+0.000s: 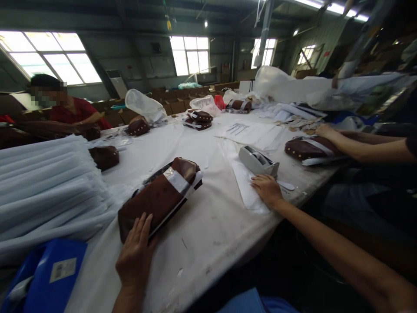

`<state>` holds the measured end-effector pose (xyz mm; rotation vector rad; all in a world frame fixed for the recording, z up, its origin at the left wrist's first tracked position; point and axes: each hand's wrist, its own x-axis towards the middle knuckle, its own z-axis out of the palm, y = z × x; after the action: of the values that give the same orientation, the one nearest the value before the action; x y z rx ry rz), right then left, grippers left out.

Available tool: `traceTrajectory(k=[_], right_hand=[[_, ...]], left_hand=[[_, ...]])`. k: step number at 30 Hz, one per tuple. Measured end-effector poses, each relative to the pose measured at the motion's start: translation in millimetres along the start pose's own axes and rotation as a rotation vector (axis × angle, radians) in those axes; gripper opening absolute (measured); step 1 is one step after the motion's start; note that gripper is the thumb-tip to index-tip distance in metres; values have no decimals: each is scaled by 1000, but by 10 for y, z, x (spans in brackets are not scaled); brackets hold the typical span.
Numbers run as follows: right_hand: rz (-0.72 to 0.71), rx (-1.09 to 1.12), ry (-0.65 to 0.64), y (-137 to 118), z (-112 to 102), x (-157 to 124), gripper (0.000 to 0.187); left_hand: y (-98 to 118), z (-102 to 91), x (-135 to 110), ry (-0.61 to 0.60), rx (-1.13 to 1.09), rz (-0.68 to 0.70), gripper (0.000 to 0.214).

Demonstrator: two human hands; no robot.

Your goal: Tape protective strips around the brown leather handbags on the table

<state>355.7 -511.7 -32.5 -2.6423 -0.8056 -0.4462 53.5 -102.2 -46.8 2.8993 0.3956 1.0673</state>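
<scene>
A brown leather piece wrapped in clear plastic with white tape [159, 193] lies on the white table [208, 226] in front of me. My left hand [135, 252] rests flat on its near end, fingers stretched out. My right hand [267, 189] lies palm down, fingers apart, on a white sheet [247, 191] at the table's right edge. Just beyond that hand stands a grey tape dispenser [257, 160].
A stack of white foam sheets [42, 187] fills the left, with a blue box [45, 274] below it. More wrapped brown pieces [198, 119] lie farther back. A co-worker's hand [325, 130] rests on another brown piece [309, 148] at right. Another person [68, 108] sits far left.
</scene>
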Motion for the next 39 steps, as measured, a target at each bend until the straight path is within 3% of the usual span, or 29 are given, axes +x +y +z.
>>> traceTrajectory(k=[4,8,10,12,14,15,18,20,23,25,32,36,39], right_hand=[[-41,63,39,-181,-123,123,32],[-173,162,-15,-652,-284,-14,27],[-264,295,-191,-921,-401,-172,25],[-341,502,-487,-1126,-511,-306,24],[-318,660,-660,-1228,-547,-341,27],[-266,671,-615,-1240,-518,-313,29],[-91,444,-226,-1165,-234,-99,38],[-33,208,-127,-1094,50,53,50],[-8,-7,-235,-1091,413,123,66],[-82,-26,-287,-1198,541,43,68],[-572,296,-482,-2032,540,-258,71],[-688,391,-550,-2450,690,-27,70],[-658,486,-519,-2657,883,238,64]], left_hand=[[-13,-15,15,2,20,3,61],[-9,-23,32,12,17,0,60],[-7,-23,34,20,13,-3,60],[-7,-23,33,25,11,-5,60],[-9,-23,33,30,4,-9,60],[-11,-23,34,32,-4,-14,60],[-28,-30,47,45,-43,-36,61],[-53,-48,63,56,-58,-40,61],[-109,-115,105,95,-19,-71,63],[-151,-186,148,125,9,-128,65],[-249,-438,379,252,-145,-410,60],[-229,-541,493,301,-310,-537,56],[-168,-612,554,328,-427,-599,56]])
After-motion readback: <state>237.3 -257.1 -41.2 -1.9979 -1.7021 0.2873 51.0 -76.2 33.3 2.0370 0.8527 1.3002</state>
